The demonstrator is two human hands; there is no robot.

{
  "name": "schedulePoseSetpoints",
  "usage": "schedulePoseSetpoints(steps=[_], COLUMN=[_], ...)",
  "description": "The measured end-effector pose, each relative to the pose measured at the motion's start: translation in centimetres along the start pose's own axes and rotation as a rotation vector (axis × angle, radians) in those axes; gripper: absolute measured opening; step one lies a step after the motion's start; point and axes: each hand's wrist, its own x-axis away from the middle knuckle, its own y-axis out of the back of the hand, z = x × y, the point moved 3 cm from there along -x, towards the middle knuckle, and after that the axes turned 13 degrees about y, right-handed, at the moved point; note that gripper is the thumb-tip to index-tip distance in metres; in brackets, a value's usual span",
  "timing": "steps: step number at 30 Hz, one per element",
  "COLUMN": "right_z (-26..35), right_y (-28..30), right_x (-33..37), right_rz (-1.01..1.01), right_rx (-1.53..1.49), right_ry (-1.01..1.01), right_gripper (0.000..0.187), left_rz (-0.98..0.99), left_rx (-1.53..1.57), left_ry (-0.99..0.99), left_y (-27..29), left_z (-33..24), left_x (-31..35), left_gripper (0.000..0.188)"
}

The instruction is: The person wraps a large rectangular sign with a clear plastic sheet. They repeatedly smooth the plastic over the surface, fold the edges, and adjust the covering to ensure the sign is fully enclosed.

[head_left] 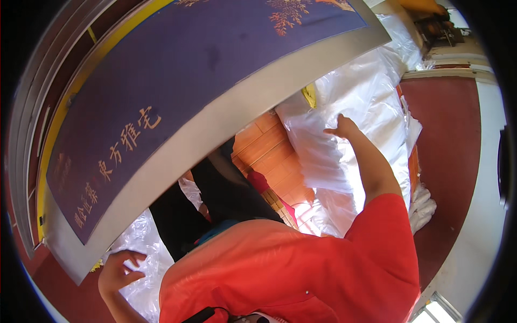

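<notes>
A large flat panel (177, 97) lies tilted across the upper left, dark blue with gold lettering, a floral print and a wide silver-grey border. My left hand (123, 269) is low at the left, beside the panel's near corner. Its thumb and fingers curve apart with nothing visible between them. Clear plastic sheeting (148, 242) lies right behind that hand. Farther right, my right hand (343, 128) is over crumpled white plastic sheeting (371, 102), thumb and a finger stretched apart. Whether it touches the sheeting I cannot tell.
Orange-brown wooden planks (269, 148) show between panel and sheeting. A small yellow piece (309, 95) sticks out at the panel's edge. Dark red floor (444, 124) runs along the right, where a bundled white cloth (423, 207) lies. Metal rails (40, 102) line the far left.
</notes>
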Motion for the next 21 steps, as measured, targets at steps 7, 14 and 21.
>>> schedulePoseSetpoints(steps=[7, 14, 21], right_z=[10.4, 26.7, 18.8], right_y=[0.8, 15.8, 22.7], right_x=[3.6, 18.0, 18.0], right_rz=[-0.088, -0.393, -0.355], right_rx=[0.164, -0.104, 0.098], right_ry=[0.454, 1.039, 1.129], right_gripper=[0.014, 0.010, 0.040], left_rz=[0.199, -0.083, 0.202], left_rx=[-0.297, 0.312, -0.276], left_ry=[-0.471, -1.029, -0.993], left_y=[-3.2, -7.2, -7.3], left_z=[-8.4, -22.1, -21.1], left_x=[-4.4, -8.4, -4.7], left_gripper=[0.036, 0.064, 0.018])
